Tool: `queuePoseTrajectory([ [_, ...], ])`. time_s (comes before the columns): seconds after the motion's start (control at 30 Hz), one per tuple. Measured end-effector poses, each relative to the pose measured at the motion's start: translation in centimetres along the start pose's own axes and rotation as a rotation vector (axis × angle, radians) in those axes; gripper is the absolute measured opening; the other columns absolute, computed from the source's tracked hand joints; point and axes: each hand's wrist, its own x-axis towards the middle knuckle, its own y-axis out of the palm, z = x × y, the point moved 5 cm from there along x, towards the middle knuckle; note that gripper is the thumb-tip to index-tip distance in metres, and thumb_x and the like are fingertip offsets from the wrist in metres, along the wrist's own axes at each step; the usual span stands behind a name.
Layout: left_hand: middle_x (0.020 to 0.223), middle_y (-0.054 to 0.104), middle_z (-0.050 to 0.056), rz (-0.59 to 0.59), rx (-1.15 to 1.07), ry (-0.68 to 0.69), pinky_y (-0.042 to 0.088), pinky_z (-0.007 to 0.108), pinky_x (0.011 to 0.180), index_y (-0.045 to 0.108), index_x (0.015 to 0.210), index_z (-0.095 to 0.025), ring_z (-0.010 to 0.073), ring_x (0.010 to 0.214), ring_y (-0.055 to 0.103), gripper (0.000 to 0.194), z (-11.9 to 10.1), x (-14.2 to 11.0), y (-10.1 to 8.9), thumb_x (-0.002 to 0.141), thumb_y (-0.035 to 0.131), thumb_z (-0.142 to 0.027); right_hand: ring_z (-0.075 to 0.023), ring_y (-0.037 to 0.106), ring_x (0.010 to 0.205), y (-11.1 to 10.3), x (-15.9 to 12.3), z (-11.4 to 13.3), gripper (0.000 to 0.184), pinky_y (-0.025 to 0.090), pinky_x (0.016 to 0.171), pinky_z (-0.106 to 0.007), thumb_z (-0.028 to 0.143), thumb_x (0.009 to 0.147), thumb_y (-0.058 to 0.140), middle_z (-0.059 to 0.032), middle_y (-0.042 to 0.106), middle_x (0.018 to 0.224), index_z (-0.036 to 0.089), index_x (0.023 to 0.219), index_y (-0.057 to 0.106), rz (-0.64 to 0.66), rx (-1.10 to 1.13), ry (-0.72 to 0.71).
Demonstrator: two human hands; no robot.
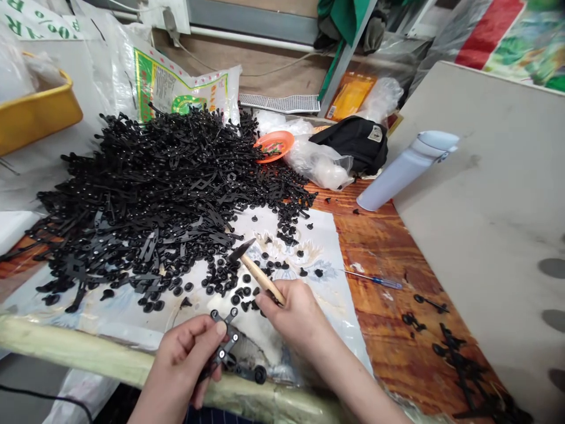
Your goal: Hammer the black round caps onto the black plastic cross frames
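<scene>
Near the table's front edge my left hand (192, 347) pinches a black jointed plastic bracket (228, 340) with silvery rivets, its arms crossing and one round foot pointing right. My right hand (295, 309) is wrapped round the wooden handle of a small hammer (258, 274). The hammer's dark head points away to the upper left, over loose black round caps (236, 299). Beyond both hands rises a large heap of black plastic parts (176, 176), spread across a pale patterned sheet (322, 235). My palm hides part of the bracket.
A light blue bottle (404, 174) stands on the wooden table at right, with a screwdriver (375, 278) before it. More black parts (463, 365) lie front right beside a grey panel (485, 206). An orange plate (274, 146), a black bag (353, 141) and a yellow bin (39, 118) are farther back.
</scene>
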Motion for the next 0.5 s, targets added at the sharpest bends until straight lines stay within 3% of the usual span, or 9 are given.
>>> queuePoseTrajectory([
  [0.23, 0.04, 0.051, -0.006, 0.029, 0.018, 0.009, 0.018, 0.011, 0.029, 0.059, 0.061, -0.017, 0.0029, 0.03, 0.028, 0.032, 0.1, 0.1, 0.0, 0.072, 0.071, -0.045, -0.012, 0.04, 0.051, -0.7, -0.8, -0.5, 0.027, 0.027, 0.048, -0.023, 0.034, 0.084, 0.054, 0.0029, 0.045, 0.053, 0.019, 0.061, 0.051, -0.007, 0.038, -0.011],
  [0.37, 0.04, 0.051, -0.005, 0.049, 0.04, 0.003, 0.018, 0.011, 0.029, 0.057, 0.061, -0.017, 0.0028, 0.03, 0.028, 0.035, 0.0, 0.1, 0.1, 0.072, 0.07, -0.047, -0.0118, 0.045, 0.051, -0.5, -2.2, -1.1, 0.005, 0.03, 0.048, -0.021, 0.022, 0.077, 0.058, 0.0038, 0.05, 0.055, 0.019, 0.076, 0.062, 0.05, 0.071, 0.028],
  [0.5, 0.039, 0.05, -0.005, 0.099, 0.129, -0.046, 0.018, 0.012, 0.03, 0.056, 0.06, -0.016, 0.0024, 0.029, 0.027, 0.04, -0.1, 0.2, 0.5, 0.072, 0.067, -0.052, -0.0117, 0.044, 0.051, 0.1, -2.6, -0.8, 0.008, 0.028, 0.049, -0.022, 0.017, 0.074, 0.055, 0.0043, 0.049, 0.054, 0.02, 0.07, 0.062, 0.041, 0.048, -0.025],
])
